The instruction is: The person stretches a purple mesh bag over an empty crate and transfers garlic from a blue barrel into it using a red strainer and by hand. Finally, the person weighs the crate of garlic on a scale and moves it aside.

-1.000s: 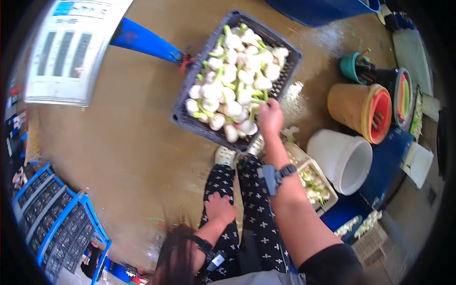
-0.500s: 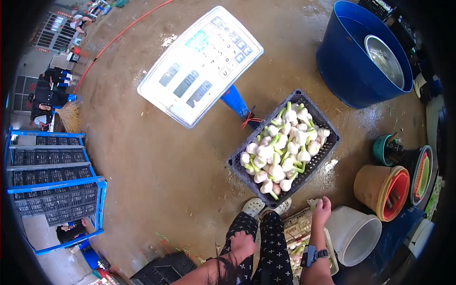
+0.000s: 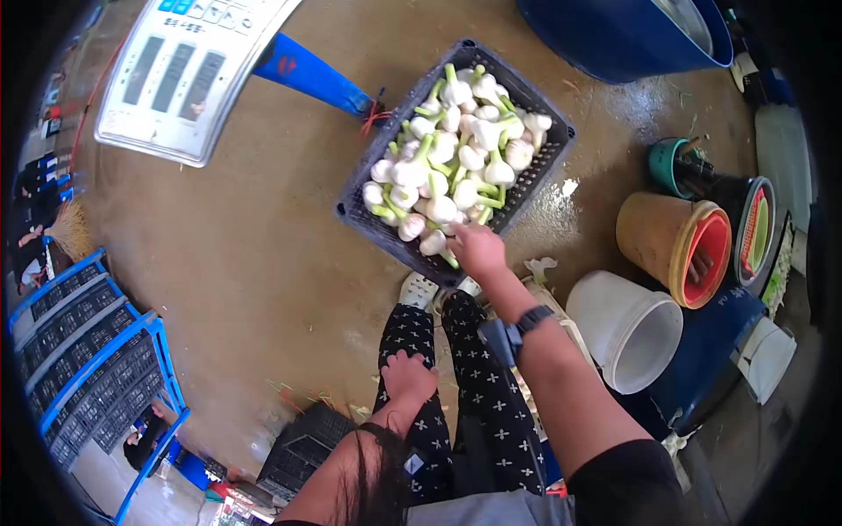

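A dark plastic crate point(image 3: 537, 175) full of garlic bulbs point(image 3: 478, 131) with short green stems stands on the wet floor before my feet. My right hand point(image 3: 481, 252) reaches over its near edge, fingers curled in against a bulb at the near end; the fingertips are partly hidden. A dark watch point(image 3: 532, 318) is on that wrist. My left hand point(image 3: 410, 377) lies on my left knee, fingers spread over the patterned trousers, with nothing in it. Beyond the crate, a blue post point(image 3: 316, 77) carries the white scale display point(image 3: 167, 96).
To the right stand a white bucket point(image 3: 605, 320), a tan bucket point(image 3: 645, 230) and a large blue tub point(image 3: 605, 48). A black crate point(image 3: 303, 447) sits at lower left. Blue racks point(image 3: 96, 351) hold stacked dark crates at far left, with people beyond.
My right hand has moved from beside the white bucket to the garlic at the crate's near end. The view has shifted, placing the scale display higher and further left. My left hand stays on my knee.
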### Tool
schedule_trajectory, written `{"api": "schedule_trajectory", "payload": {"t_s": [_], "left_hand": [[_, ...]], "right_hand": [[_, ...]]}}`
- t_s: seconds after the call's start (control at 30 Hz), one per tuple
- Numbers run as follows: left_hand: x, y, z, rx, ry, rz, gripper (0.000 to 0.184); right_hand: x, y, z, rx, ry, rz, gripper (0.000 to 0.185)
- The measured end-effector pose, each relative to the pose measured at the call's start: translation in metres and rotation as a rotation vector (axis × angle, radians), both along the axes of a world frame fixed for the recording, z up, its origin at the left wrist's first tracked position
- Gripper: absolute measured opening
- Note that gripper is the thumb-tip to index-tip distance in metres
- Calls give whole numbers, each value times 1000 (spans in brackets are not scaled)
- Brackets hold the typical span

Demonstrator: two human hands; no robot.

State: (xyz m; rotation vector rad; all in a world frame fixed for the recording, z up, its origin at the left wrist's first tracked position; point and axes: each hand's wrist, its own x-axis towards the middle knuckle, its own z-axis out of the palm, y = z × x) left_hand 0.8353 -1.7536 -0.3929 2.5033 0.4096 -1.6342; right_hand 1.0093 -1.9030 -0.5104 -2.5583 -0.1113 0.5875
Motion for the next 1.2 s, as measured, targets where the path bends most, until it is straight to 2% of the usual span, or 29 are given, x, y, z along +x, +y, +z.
{"api": "schedule_trajectory", "payload": {"t_s": [0.13,0.2,0.3,0.33,0.43,0.57,0.63,0.7,0.73,0.77,0.8,0.83,0.9,1.03,1.1,1.13,1.17,1.2], "left_hand": [[1,-3,-1,24,13,-7,40],[-3,-3,-5,22,-14,-33,38],[1,-5,-3,16,-43,-62,37],[2,-6,-4,27,-5,-62,38],[5,-8,-3,46,12,-84,39],[6,-10,-5,-3,-101,-95,36],[13,-16,-4,18,-42,-88,37],[17,-14,-4,51,-43,-139,37],[18,-23,-7,64,-24,-190,36],[20,-26,-12,56,86,-119,37],[18,-31,-16,77,105,-92,36],[18,-35,-12,72,81,-166,37],[19,-39,-8,85,62,-236,38],[19,-43,-5,106,113,-263,39],[19,-41,-10,76,72,-265,37],[20,-44,-9,55,114,-274,36],[23,-47,-7,60,126,-245,34],[22,-44,-9,19,128,-220,33]], "right_hand": [[-5,5,-13,-68,105,-29,25],[-3,0,4,-259,-67,-25,31],[-11,-7,-16,-240,-121,5,35],[-5,-7,-14,-234,-97,70,40],[-4,-12,7,-151,32,-14,40],[-59,-37,62,235,-82,-305,38],[-109,-59,68,257,-48,-457,40],[-159,-87,60,409,245,-732,42],[-171,-102,68,361,310,-792,41],[-193,-118,83,298,393,-875,41],[-225,-132,87,226,329,-948,44],[-251,-145,92,249,501,-1132,51],[-288,-168,120,192,639,-1332,58],[-371,-185,128,20,621,-1407,61],[-425,-190,100,-24,571,-1391,60],[-407,-189,121,-6,651,-1506,56],[-401,-185,134,30,494,-1574,50],[-405,-190,119,80,460,-1576,50]]}}
